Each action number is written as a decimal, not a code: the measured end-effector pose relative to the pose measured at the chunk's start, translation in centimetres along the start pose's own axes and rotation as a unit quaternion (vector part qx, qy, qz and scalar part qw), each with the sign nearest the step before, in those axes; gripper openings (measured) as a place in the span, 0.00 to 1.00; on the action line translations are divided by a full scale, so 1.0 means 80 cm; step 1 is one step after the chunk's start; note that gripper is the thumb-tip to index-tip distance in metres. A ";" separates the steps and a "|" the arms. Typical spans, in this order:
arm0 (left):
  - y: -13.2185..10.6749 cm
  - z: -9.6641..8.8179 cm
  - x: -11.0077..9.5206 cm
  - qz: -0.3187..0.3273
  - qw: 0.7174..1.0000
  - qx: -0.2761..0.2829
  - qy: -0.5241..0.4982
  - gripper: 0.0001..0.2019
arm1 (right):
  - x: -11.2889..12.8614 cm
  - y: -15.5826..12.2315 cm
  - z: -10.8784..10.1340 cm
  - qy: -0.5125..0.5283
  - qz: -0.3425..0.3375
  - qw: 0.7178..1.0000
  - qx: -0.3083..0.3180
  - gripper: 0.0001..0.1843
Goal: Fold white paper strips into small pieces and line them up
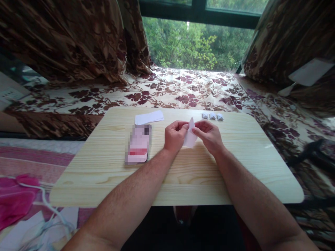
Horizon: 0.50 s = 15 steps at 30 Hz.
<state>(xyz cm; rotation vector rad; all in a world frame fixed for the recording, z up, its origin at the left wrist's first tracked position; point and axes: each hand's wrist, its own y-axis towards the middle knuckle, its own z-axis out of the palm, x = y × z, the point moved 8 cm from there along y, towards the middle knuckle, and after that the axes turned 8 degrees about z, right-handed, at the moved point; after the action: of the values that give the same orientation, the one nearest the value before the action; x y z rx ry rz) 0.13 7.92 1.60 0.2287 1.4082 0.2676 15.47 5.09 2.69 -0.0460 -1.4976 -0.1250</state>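
Observation:
A small white folded piece of paper (pixel 190 139) is pinched between both hands above the middle of the table, its pointed end up. My left hand (pixel 175 136) grips its left edge between thumb and curled fingers. My right hand (pixel 209 135) holds the right edge, thumb lying on the paper's face. Just beyond my right hand, three small folded paper pieces (pixel 212 116) stand in a row. To the left and farther back lies a stack of white paper strips (pixel 149 117).
A phone (pixel 138 143), partly pixelated, lies on the light wooden table (pixel 99 164) left of my hands. Behind the table is a ledge with floral cloth (pixel 183 90). A white lamp (pixel 311 72) stands at the right. Cables (pixel 56 216) and papers lie below left.

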 end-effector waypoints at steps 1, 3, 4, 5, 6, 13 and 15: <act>-0.001 0.001 0.000 -0.005 1.000 0.005 -0.004 0.08 | 0.000 0.000 0.000 0.004 0.001 1.000 -0.001 0.16; -0.002 0.002 0.001 -0.019 0.999 0.018 -0.019 0.09 | 0.000 0.001 -0.001 0.011 0.005 1.000 -0.009 0.16; -0.003 0.004 0.002 -0.027 0.999 0.026 -0.028 0.10 | 0.000 0.001 -0.002 0.015 0.008 1.000 -0.014 0.16; -0.004 0.005 0.002 -0.035 0.998 0.034 -0.040 0.11 | 0.000 0.001 -0.003 0.019 0.010 1.000 -0.018 0.17; -0.005 0.007 0.002 -0.042 0.997 0.042 -0.051 0.12 | 0.000 0.002 -0.004 0.023 0.011 0.999 -0.023 0.17; -0.007 0.016 0.005 -0.066 0.992 0.066 -0.084 0.19 | 0.002 0.006 -0.014 0.051 -0.007 0.998 -0.046 0.17; -0.008 0.019 0.006 -0.063 0.991 0.082 -0.084 0.19 | 0.002 0.007 -0.015 0.055 -0.011 0.997 -0.044 0.16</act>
<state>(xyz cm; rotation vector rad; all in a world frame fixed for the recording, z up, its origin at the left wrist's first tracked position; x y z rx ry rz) 1.77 7.50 1.16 0.2890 1.2721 0.0268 16.75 5.53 2.78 -0.0927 -1.3828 -0.2072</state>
